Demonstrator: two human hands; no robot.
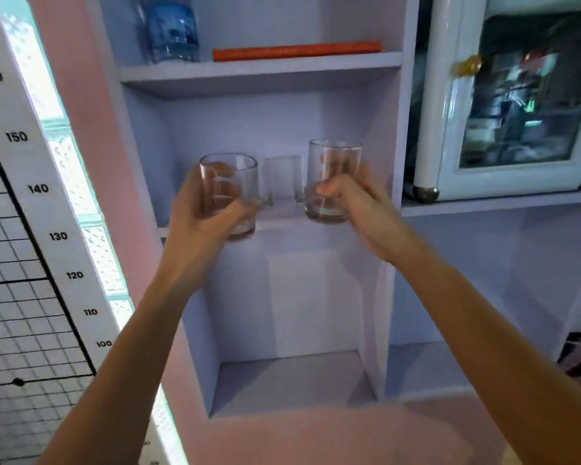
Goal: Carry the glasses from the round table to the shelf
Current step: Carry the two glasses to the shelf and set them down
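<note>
My left hand [202,216] grips a clear glass tumbler [230,182] upright, held in front of the middle shelf's front edge. My right hand [356,203] grips a second clear tumbler [332,166], its base level with the shelf board [292,224]. Between the two, a third glass [282,179] stands further back on this lilac shelf. The round table is out of view.
The shelf above holds a blue water bottle [173,31] and a flat orange object [296,50]. An empty compartment [292,380] lies below. A white glass-door cabinet [517,95] stands to the right. A height chart [37,189] hangs on the left.
</note>
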